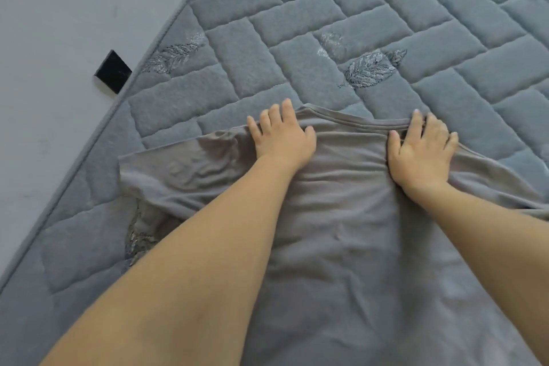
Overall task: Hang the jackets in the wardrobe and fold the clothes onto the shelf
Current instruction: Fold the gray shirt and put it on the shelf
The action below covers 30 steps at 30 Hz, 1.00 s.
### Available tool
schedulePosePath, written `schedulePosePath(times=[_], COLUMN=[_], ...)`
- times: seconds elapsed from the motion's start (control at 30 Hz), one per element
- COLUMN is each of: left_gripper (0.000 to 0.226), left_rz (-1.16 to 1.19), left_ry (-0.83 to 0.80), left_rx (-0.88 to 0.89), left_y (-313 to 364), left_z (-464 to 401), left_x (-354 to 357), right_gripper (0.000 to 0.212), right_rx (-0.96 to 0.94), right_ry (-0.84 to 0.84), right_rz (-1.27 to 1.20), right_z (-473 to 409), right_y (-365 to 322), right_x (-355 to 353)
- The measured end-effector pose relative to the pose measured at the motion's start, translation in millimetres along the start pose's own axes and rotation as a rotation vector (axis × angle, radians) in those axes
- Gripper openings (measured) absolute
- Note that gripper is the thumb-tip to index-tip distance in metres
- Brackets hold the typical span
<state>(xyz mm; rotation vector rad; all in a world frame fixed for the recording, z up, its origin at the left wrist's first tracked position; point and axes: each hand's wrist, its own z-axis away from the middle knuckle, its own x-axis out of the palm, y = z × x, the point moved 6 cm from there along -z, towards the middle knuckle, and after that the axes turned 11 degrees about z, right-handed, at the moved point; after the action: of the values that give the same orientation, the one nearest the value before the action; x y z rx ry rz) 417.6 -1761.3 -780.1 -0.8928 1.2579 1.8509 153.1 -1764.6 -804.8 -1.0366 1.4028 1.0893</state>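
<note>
A grey-brown T-shirt (pixel 341 217) lies spread flat on a grey quilted mattress (pixel 386 24), its collar pointing away from me. My left hand (pixel 282 137) presses flat on the shirt's left shoulder beside the collar, fingers straight. On the right shoulder my right hand (pixel 421 148) presses down with its fingers spread, the fingertips at the collar seam. The left sleeve (pixel 166 163) lies out to the left, slightly wrinkled. The shirt's right side runs out of view.
The mattress edge runs diagonally at the left, against a pale grey wall (pixel 59 38). A small black square object (pixel 113 72) sits at the wall beside the mattress edge. Embroidered leaf patterns (pixel 371 68) mark the mattress beyond the shirt.
</note>
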Motion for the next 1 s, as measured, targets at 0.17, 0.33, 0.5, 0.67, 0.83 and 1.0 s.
schedulePosePath(times=[0.17,0.33,0.5,0.67,0.83,1.0], left_gripper=[0.047,0.024,0.018,0.025,0.02,0.034], left_rz=[-0.098,-0.095,-0.085,-0.348,-0.374,-0.418], left_ry=[0.293,0.419,0.478,0.147,0.361,0.245], left_rx=[0.049,0.137,0.237,0.247,0.344,0.449], left_y=[4,4,4,21,60,10], left_z=[-19,-21,-23,-45,-40,44], left_x=[22,30,31,30,-53,-8], right_gripper=[0.052,0.042,0.02,0.016,0.026,0.02], right_rx=[0.022,0.331,0.276,0.172,0.085,-0.275], right_ry=[0.174,0.218,0.253,0.187,0.148,0.138], right_rz=[-0.088,-0.285,-0.284,-0.334,-0.674,-0.285], right_z=[3,-5,-7,-5,-42,63], right_y=[2,26,24,20,37,26], right_x=[12,14,12,8,-52,-52])
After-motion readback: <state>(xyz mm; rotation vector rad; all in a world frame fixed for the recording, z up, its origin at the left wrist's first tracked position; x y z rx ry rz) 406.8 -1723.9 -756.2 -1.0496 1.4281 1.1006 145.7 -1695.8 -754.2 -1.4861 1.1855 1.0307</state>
